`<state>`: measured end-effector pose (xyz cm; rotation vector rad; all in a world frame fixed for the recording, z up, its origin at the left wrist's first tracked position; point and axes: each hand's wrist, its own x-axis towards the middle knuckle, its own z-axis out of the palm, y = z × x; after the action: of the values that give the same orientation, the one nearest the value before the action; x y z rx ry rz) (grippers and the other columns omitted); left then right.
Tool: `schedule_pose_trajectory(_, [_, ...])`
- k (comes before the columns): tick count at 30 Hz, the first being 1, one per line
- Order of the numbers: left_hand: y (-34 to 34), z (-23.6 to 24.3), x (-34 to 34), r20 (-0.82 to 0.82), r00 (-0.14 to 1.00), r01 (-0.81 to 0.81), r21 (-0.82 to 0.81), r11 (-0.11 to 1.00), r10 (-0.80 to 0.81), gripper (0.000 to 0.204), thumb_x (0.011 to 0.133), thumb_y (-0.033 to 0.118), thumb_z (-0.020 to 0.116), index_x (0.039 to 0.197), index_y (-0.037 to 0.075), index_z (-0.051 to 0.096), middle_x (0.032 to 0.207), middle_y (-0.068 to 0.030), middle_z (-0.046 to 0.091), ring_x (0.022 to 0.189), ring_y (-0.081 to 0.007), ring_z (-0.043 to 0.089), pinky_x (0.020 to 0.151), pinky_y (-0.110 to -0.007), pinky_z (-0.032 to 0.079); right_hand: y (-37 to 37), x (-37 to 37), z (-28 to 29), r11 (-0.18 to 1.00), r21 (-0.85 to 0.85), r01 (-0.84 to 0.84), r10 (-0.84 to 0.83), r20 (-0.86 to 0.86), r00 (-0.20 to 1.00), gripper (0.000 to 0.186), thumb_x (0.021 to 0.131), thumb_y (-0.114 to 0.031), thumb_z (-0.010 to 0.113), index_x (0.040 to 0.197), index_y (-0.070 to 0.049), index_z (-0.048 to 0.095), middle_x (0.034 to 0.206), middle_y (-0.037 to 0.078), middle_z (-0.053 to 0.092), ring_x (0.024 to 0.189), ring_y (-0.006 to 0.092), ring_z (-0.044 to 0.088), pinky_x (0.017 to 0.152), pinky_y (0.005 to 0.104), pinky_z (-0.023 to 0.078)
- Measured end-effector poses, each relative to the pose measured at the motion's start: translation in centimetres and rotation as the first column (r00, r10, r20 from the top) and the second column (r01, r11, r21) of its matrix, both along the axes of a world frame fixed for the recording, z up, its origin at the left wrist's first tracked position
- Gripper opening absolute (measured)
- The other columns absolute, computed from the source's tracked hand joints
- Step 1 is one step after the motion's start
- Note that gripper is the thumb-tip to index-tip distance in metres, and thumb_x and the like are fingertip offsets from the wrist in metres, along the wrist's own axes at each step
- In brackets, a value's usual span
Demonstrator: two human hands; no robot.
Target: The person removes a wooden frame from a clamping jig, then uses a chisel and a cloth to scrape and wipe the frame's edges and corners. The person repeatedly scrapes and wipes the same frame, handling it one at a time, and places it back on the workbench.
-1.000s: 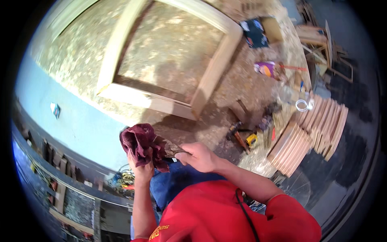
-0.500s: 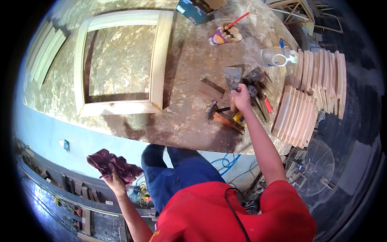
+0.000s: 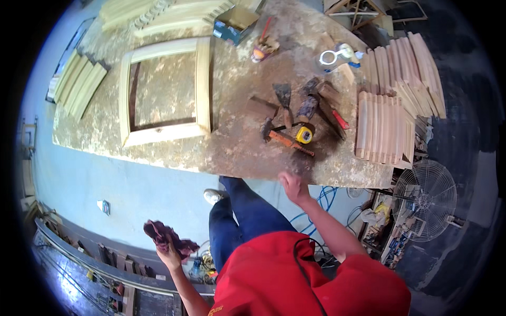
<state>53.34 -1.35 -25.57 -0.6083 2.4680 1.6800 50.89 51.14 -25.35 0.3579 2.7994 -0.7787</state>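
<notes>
My left hand (image 3: 169, 257) is closed around a crumpled dark maroon cloth (image 3: 167, 237), held off the table to the left of my legs. By the table's near edge is my right hand (image 3: 295, 187), its fingers curled in with nothing visible in them. Farther in on the table lies a putty knife (image 3: 283, 96), blade pointing away from me. Close to it are a hammer (image 3: 290, 142) with an orange handle, a yellow tape measure (image 3: 304, 135) and a wooden block (image 3: 262, 107). A rectangular wooden frame (image 3: 203, 87) lies flat at the table's left.
Stacked wooden strips (image 3: 383, 128) fill the table's right edge, near a clear container (image 3: 337, 58). A green box (image 3: 230, 32) and a cup with a red stick (image 3: 262, 50) stand farther back. A fan (image 3: 425, 200) stands on the right; blue hose (image 3: 328, 197) lies below the table.
My right hand has let go of the putty knife, which now lies on the table, and has drawn back to the near edge. The cloth stays in my left hand. The view has shifted.
</notes>
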Motion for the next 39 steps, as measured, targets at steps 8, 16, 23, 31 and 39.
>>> schedule_pose_trajectory(8, [2.2, 2.8, 6.2, 0.124, 0.992, -0.008, -0.066, 0.998, 0.016, 0.039, 0.099, 0.019, 0.07, 0.131, -0.002, 0.062, 0.108, -0.0077, 0.072, 0.093, -0.0158, 0.067, 0.083, -0.033, 0.055, -2.8, -1.4, -0.8, 0.957, -0.283, -0.058, 0.042, -0.063, 0.997, 0.015, 0.101, -0.018, 0.056, 0.11, -0.01, 0.066, 0.086, 0.016, 0.072, 0.086, 0.038, 0.071, 0.073, 0.0473, 0.055])
schedule_pose_trajectory(16, [8.3, 3.0, 9.7, 0.385, 0.908, -0.028, -0.34, 0.94, 0.166, 0.049, 0.09, 0.03, 0.075, 0.13, 0.004, 0.065, 0.114, -0.02, 0.074, 0.11, -0.0405, 0.069, 0.092, -0.044, 0.053, -9.2, -3.5, -2.1, 0.795, -0.528, -0.297, 0.371, 0.036, 0.928, 0.009, 0.103, -0.015, 0.056, 0.107, -0.008, 0.059, 0.09, 0.019, 0.07, 0.083, 0.0428, 0.068, 0.071, 0.0518, 0.053])
schedule_pose_trajectory(23, [11.2, -7.4, 9.8, 0.23, 0.817, -0.564, 0.129, 0.816, 0.529, 0.052, 0.099, 0.014, 0.072, 0.145, 0.0, 0.054, 0.131, -0.0082, 0.069, 0.115, -0.0153, 0.065, 0.098, -0.032, 0.052, -10.1, 0.4, -8.8, 0.805, -0.446, -0.392, 0.557, 0.338, 0.759, 0.012, 0.102, -0.014, 0.058, 0.099, -0.005, 0.064, 0.079, 0.011, 0.067, 0.071, 0.0248, 0.066, 0.066, 0.0372, 0.052])
schedule_pose_trajectory(31, [21.3, -29.0, 14.2, 0.453, 0.447, -0.852, 0.477, 0.214, 0.771, 0.033, 0.099, 0.016, 0.074, 0.124, -0.004, 0.066, 0.113, -0.0065, 0.073, 0.102, -0.0116, 0.065, 0.093, -0.029, 0.05, -7.1, -0.5, -29.3, 0.937, -0.34, -0.082, 0.261, 0.525, 0.81, 0.011, 0.102, -0.007, 0.056, 0.11, -0.002, 0.061, 0.081, 0.004, 0.063, 0.066, 0.0094, 0.058, 0.057, 0.0243, 0.049])
schedule_pose_trajectory(39, [26.1, -37.4, 23.0, 0.715, 0.329, -0.914, 0.406, 0.017, 0.617, 0.033, 0.1, 0.02, 0.073, 0.126, 0.0, 0.067, 0.119, -0.0063, 0.072, 0.104, -0.0125, 0.065, 0.095, -0.029, 0.05, 2.8, 1.0, -36.3, 0.997, -0.059, 0.046, -0.015, 0.446, 0.895, 0.009, 0.102, -0.007, 0.056, 0.11, -0.003, 0.058, 0.081, 0.006, 0.065, 0.064, 0.0117, 0.061, 0.052, 0.027, 0.05])
